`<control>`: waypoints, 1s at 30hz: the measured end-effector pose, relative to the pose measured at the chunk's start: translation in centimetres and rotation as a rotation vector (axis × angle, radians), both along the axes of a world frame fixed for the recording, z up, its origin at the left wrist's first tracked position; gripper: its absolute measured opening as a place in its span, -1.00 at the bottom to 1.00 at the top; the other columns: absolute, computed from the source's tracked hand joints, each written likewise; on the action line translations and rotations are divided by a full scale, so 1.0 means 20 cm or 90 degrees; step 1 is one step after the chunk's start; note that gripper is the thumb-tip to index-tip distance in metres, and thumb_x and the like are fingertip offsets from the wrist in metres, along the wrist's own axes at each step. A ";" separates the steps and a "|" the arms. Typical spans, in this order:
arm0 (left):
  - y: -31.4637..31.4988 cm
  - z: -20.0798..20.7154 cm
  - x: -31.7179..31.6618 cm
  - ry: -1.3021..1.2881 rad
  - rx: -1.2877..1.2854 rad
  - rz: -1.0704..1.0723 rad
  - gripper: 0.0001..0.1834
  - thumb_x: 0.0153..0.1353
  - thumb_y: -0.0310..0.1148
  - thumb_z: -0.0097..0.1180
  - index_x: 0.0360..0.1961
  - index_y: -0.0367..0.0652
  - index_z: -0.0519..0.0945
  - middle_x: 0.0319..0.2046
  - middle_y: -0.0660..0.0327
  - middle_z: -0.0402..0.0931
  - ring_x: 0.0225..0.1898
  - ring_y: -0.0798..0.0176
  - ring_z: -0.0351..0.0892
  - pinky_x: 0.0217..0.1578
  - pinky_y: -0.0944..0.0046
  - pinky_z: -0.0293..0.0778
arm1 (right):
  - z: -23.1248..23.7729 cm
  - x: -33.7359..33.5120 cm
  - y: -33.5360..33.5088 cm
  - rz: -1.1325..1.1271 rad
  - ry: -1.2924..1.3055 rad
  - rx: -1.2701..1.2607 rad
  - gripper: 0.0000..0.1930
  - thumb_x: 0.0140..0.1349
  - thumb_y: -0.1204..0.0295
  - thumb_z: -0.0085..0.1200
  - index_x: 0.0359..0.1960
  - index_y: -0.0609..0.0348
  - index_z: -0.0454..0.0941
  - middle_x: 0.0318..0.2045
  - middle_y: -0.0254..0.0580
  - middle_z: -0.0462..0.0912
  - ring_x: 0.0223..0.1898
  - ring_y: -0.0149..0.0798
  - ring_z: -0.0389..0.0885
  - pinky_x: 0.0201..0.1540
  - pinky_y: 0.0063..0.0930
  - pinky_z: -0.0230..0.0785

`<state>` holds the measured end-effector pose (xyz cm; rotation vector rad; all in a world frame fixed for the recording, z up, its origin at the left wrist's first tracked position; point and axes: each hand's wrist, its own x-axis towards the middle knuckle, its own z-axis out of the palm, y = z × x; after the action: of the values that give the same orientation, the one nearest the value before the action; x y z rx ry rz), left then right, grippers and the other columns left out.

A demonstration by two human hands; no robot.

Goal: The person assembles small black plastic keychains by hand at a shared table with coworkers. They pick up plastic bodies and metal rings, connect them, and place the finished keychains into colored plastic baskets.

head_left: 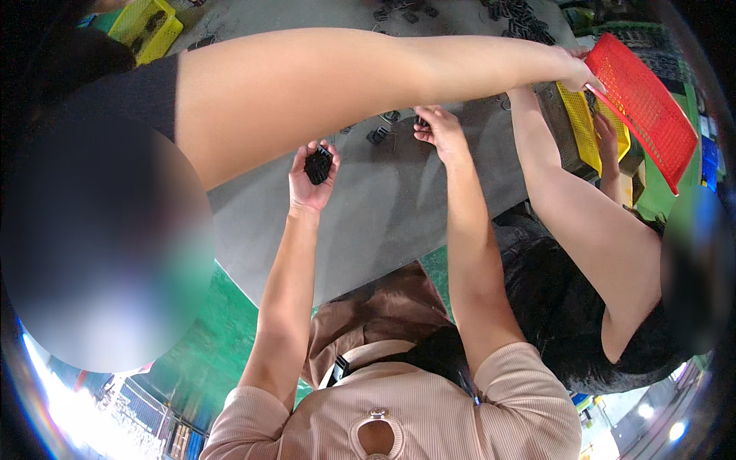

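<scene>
My left hand (310, 188) is turned palm up above the grey table, its fingers curled around a black ridged plastic piece (318, 165); whether it is one piece or several I cannot tell. To the right, my right hand (441, 132) pinches a small black part (420, 121) between thumb and fingers, low over the tabletop. Just left of that hand, a loose black part (377, 136) lies on the table, with another black part (391, 116) slightly farther off. Part of the table behind my hands is hidden by a co-worker's arm.
A co-worker's bare arm (360, 73) stretches from the left across the grey table (345, 245) and holds a red mesh basket (644, 107). At right, another person's arm (552, 169) reaches beside a yellow basket (576, 126). Black parts (521, 21) are heaped at the far side.
</scene>
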<state>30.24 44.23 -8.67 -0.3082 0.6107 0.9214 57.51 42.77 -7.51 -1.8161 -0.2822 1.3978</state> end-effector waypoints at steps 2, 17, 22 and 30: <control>0.01 -0.01 0.04 -0.004 -0.006 -0.011 -0.75 0.28 -0.21 -0.07 -0.29 -0.16 0.53 -0.25 0.12 0.47 -0.15 0.10 0.46 -0.14 0.10 0.51 | -0.16 -0.01 0.06 0.227 -0.355 -0.114 -0.66 0.01 0.13 0.23 -0.36 0.15 0.55 -0.41 -0.07 0.62 -0.32 -0.13 0.61 -0.21 -0.33 0.47; -0.25 0.42 0.07 0.118 -0.124 -0.242 -0.73 0.26 -0.20 -0.01 -0.38 -0.22 0.47 -0.38 0.10 0.46 -0.37 0.18 0.49 -0.42 0.29 0.53 | -0.11 -0.05 0.14 0.046 -0.439 0.001 -0.68 -0.02 0.35 0.24 -0.23 0.19 0.50 -0.37 -0.18 0.62 -0.26 -0.21 0.61 -0.27 -0.34 0.43; -0.14 0.83 0.01 0.075 -0.091 -0.106 -0.72 0.26 -0.18 0.01 -0.40 -0.21 0.47 -0.38 0.12 0.46 -0.36 0.20 0.48 -0.46 0.33 0.48 | -0.21 -0.06 0.22 0.331 -0.628 -0.107 -0.63 -0.03 0.17 0.26 -0.31 0.20 0.56 -0.39 -0.15 0.64 -0.32 -0.16 0.59 -0.28 -0.30 0.41; -0.12 1.25 -0.52 0.098 0.037 0.085 -0.72 0.25 -0.18 0.01 -0.35 -0.22 0.50 -0.35 0.10 0.49 -0.32 0.16 0.51 -0.46 0.34 0.50 | 0.41 -0.30 0.21 -0.005 0.350 0.316 -0.87 0.17 0.38 0.07 -0.37 0.12 0.43 -0.49 -0.31 0.47 -0.53 -0.44 0.40 -0.56 -0.62 0.16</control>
<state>19.78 41.78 16.32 -0.2291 0.7093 1.0968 51.60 46.92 0.68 -0.9897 -0.2970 1.5892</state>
